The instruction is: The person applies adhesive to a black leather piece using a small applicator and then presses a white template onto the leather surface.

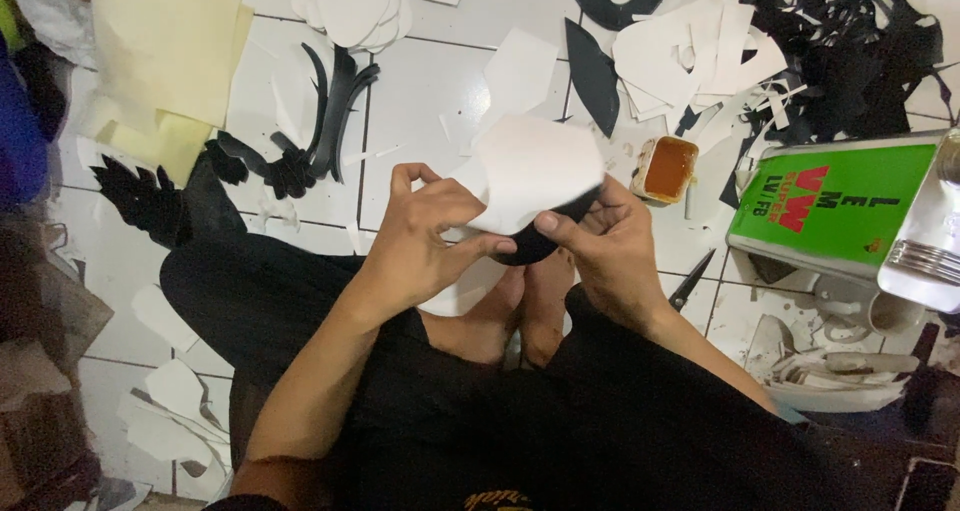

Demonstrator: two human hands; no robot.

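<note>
My left hand (420, 241) and my right hand (605, 246) meet over my bare feet, both pinching one workpiece. It is a white cut sheet piece (535, 166) laid against a black curved piece (545, 233) that shows under its lower edge. My left thumb and fingers grip the white piece's left and bottom edge. The thumb of my right hand presses on the black piece at its right side. My legs in black cloth cross below.
A small tin of brown glue (667, 168) sits just right of the hands. A green flat can (835, 206), scissors (692, 283), white cut pieces (690, 56), black scraps (850, 51), black curved strips (330, 121) and cream sheets (165, 51) lie on the white tile floor.
</note>
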